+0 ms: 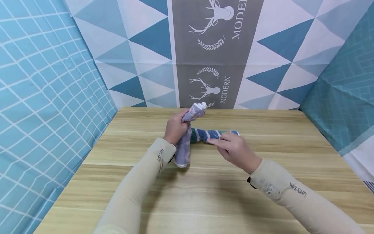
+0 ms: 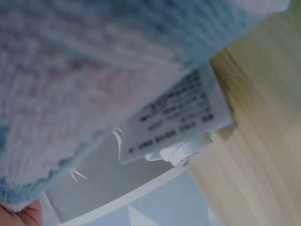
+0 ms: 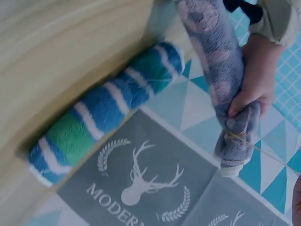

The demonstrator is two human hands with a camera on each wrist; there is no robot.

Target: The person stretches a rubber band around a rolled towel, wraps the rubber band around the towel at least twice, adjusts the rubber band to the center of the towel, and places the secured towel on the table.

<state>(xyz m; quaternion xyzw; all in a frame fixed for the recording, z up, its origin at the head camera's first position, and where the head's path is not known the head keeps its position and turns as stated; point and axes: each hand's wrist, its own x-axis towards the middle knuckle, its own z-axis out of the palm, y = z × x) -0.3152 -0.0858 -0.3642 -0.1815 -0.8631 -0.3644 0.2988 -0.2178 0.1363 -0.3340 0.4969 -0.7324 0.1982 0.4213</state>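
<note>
My left hand (image 1: 176,128) grips a rolled purple-grey towel (image 1: 182,152) with pale pink patches, held tilted above the table. In the right wrist view, a thin tan rubber band (image 3: 270,154) circles this roll near one end and stretches away in a taut line. My right hand (image 1: 237,148) pinches the far end of the band; only some of its fingers (image 3: 297,200) show at that view's edge. A second rolled towel (image 3: 89,120), striped blue, green and white, lies on the table behind my right hand. The left wrist view shows towel fabric close up, with a white printed label (image 2: 174,117).
The wood-grain table (image 1: 117,182) stretches under both arms. Behind it hangs a patterned cloth (image 1: 146,48) with triangles and a grey deer panel. A blue grid-patterned sheet (image 1: 43,81) borders the left side, and a teal sheet (image 1: 344,94) the right.
</note>
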